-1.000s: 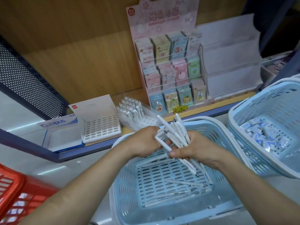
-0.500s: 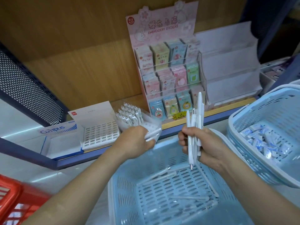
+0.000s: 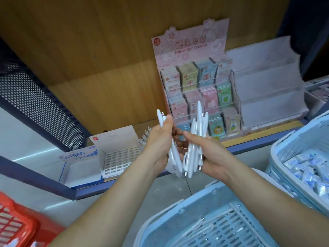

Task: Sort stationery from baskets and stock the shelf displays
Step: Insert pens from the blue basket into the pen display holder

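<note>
Pens (image 3: 195, 139) stand upright, clamped in the right hand (image 3: 211, 154) fingers, others gripped by the left hand (image 3: 158, 145).

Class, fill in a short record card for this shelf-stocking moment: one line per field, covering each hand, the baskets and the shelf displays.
left hand: grips white pens
right hand: grips a bundle of white pens, tips down
near blue basket: a few loose pens
right blue basket: small wrapped packets
red basket: lower left
shelf: white grid pen tray, sticker display
</note>
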Motion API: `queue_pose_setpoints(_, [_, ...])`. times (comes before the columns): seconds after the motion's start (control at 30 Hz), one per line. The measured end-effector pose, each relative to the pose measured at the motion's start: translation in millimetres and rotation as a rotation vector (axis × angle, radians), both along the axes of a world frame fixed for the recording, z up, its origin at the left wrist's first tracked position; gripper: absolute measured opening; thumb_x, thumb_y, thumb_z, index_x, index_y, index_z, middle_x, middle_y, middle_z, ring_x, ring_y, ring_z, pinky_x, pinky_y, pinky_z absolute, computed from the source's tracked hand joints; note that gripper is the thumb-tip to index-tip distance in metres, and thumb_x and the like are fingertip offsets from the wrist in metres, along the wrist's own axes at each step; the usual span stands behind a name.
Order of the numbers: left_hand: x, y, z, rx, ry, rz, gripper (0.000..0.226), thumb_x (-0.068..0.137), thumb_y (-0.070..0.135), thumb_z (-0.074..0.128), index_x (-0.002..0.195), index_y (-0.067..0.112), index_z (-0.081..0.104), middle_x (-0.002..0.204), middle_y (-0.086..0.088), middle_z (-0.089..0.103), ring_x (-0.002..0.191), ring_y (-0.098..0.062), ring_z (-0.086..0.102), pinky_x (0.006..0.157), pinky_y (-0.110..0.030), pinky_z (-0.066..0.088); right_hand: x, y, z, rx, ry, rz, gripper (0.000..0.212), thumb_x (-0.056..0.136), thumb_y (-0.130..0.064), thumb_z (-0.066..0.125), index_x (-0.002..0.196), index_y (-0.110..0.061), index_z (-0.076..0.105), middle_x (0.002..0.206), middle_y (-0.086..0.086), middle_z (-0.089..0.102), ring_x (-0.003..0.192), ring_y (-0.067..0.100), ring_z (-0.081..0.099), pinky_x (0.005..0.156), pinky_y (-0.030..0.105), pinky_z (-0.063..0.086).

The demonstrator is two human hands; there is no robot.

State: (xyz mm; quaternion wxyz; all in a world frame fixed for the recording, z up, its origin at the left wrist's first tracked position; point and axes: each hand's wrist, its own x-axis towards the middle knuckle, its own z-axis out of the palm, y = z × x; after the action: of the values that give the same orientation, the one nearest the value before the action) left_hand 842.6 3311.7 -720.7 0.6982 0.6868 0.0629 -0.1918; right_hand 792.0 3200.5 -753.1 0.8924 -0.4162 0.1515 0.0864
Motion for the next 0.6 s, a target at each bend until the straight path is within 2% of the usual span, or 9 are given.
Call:
queue_pose_setpoints(0.07, [12.0,-2.2,-6.6,0.109,-0.015,0.009,0.047,0.096,0.052,0.048,0.065,0.019,0.059,0.075,-0.009,0.061,0.077,-0.029,0.062,0.085,-0.046,0.054,4.1,2.9,-1.6,0.011,0.007,0.035,0.021,0.092,-0.018,0.062,0.106,-0.006,0.073,0.103,0.021,0.072,0.093,0.034,0.07,0.081,0.048,0.058])
queue_pose_setpoints(0.1, [15.3,-2.7,-10.4,0.164,-0.036,-0.011,0.046,0.095,0.054,0.047,0.069,0.019,0.06,0.077,-0.008,0.062,0.083,-0.031,0.062,0.092,-0.05,0.051,5.2,4.6,-2.9,-0.004,0.006,0.051,0.025,0.092,-0.02,0.062,0.111,-0.005,0.07,0.106,0.022,0.071,0.097,0.037,0.069,0.083,0.052,0.056])
queue_pose_setpoints(0.17, [17.9,-4.8,-17.3,0.26,-0.086,-0.073,0.045,0.097,0.054,0.044,0.081,0.016,0.062,0.081,-0.005,0.065,0.084,-0.027,0.062,0.095,-0.05,0.049,7.8,9.2,-7.6,-0.034,0.003,0.056,0.029,0.093,-0.019,0.061,0.118,-0.006,0.066,0.101,0.02,0.072,0.092,0.036,0.07,0.076,0.05,0.058])
queue_pose_setpoints(0.23, [20.8,-6.6,-23.5,0.338,-0.11,-0.13,0.048,0.098,0.054,0.04,0.098,0.013,0.064,0.094,-0.007,0.069,0.09,-0.023,0.063,0.094,-0.043,0.05,10.3,12.1,-12.8,-0.052,0.007,0.021,0.025,0.094,-0.015,0.059,0.118,-0.011,0.065,0.093,0.014,0.073,0.082,0.029,0.071,0.069,0.043,0.06])
queue_pose_setpoints(0.3, [24.7,-7.6,-27.3,0.382,-0.083,-0.164,0.054,0.099,0.056,0.036,0.119,0.011,0.06,0.113,-0.008,0.066,0.105,-0.023,0.061,0.098,-0.039,0.047,12.6,12.1,-19.2,-0.067,0.024,-0.008,0.021,0.092,-0.012,0.061,0.113,-0.01,0.065,0.086,0.012,0.073,0.077,0.026,0.071,0.068,0.04,0.06])
queue_pose_setpoints(0.37, [28.4,-8.2,-31.7,0.393,-0.051,-0.198,0.061,0.099,0.056,0.033,0.137,0.011,0.049,0.133,-0.006,0.057,0.121,-0.023,0.054,0.108,-0.041,0.039,13.5,10.6,-25.3,-0.063,0.048,-0.013,0.015,0.09,-0.01,0.063,0.104,-0.008,0.066,0.081,0.011,0.073,0.072,0.024,0.071,0.061,0.036,0.06])
queue_pose_setpoints(0.47, [32.7,-10.0,-37.8,0.388,-0.026,-0.204,0.061,0.101,0.054,0.031,0.143,0.011,0.044,0.141,-0.004,0.051,0.129,-0.021,0.047,0.113,-0.041,0.034,15.2,7.8,-31.6,-0.04,0.067,-0.016,0.009,0.087,-0.008,0.065,0.096,-0.006,0.067,0.077,0.011,0.073,0.067,0.022,0.071,0.053,0.031,0.056])
queue_pose_setpoints(0.6, [35.4,-12.3,-37.5,0.345,-0.001,-0.204,0.061,0.1,0.057,0.031,0.144,0.016,0.044,0.143,-0.001,0.049,0.13,-0.021,0.047,0.113,-0.04,0.034,19.6,4.5,-33.0,-0.025,0.066,-0.042,0.014,0.084,-0.006,0.069,0.098,-0.004,0.068,0.084,0.016,0.072,0.072,0.026,0.071,0.056,0.033,0.056])
